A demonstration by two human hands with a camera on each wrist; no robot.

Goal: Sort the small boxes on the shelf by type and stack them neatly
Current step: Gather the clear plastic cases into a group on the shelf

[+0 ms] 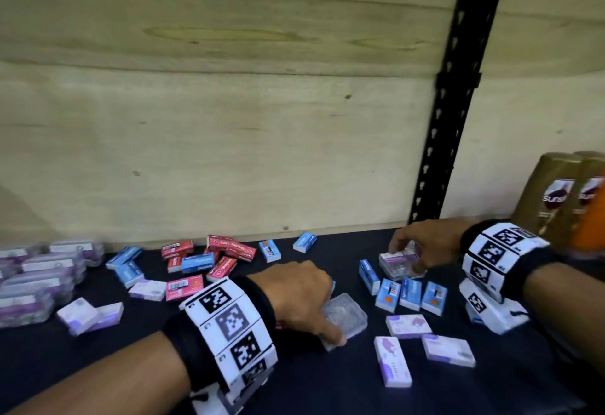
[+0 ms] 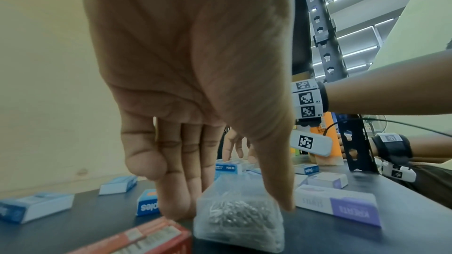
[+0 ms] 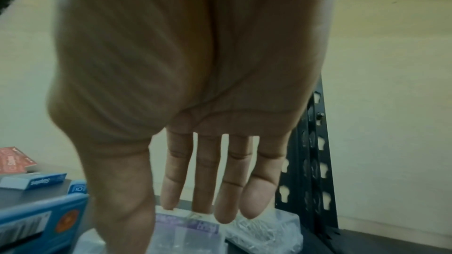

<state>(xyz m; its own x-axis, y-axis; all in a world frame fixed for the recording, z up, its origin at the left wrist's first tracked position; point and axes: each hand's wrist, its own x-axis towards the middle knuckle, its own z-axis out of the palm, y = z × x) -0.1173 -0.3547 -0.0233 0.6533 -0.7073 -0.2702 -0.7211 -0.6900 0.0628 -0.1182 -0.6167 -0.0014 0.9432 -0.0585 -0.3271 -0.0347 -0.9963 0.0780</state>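
Observation:
My left hand (image 1: 304, 303) reaches down over a clear plastic box of metal clips (image 1: 347, 316) on the dark shelf (image 1: 294, 382). In the left wrist view the thumb and fingers pinch this clear box (image 2: 239, 215) from both sides. My right hand (image 1: 415, 247) arches over a second clear box with a purple label (image 1: 401, 265), further back and to the right. Seen from the right wrist, the thumb is on the near side and the fingertips on the far edge of that labelled box (image 3: 186, 233). Blue boxes (image 1: 409, 293) stand between the two hands.
Stacked clear boxes (image 1: 39, 283) sit at the far left. Red boxes (image 1: 229, 251) and loose blue ones lie along the plywood back. Purple-and-white boxes (image 1: 409, 326) lie front right and front left. Shampoo bottles (image 1: 553, 192) and a black upright post (image 1: 451, 103) stand on the right.

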